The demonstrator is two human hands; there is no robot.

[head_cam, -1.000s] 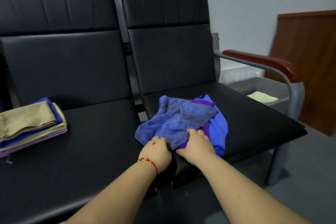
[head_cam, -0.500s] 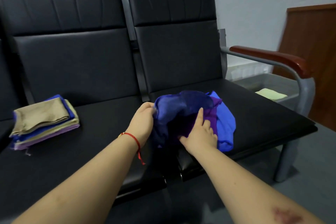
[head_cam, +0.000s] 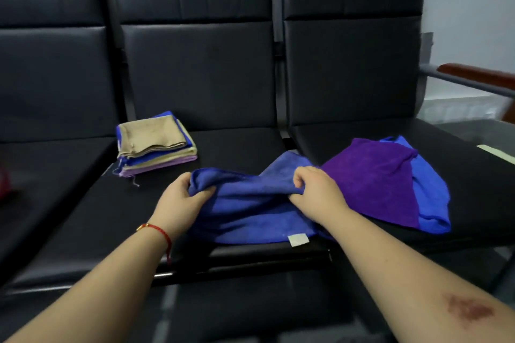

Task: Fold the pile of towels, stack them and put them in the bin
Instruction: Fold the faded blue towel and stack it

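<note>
Both hands, left hand [head_cam: 182, 198] and right hand [head_cam: 315, 189], grip the blue towel's [head_cam: 250, 211] top edge, probably to spread it flat for folding.

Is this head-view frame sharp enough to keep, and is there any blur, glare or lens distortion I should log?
Head view: the centre is usable, with the left hand and right hand gripping the blue towel fairly sharp; the wooden armrest at the right edge is smeared; wide-angle bending tilts the chair backs; lighting is dim, with soft sheen on the black seats and no harsh glare.
</note>
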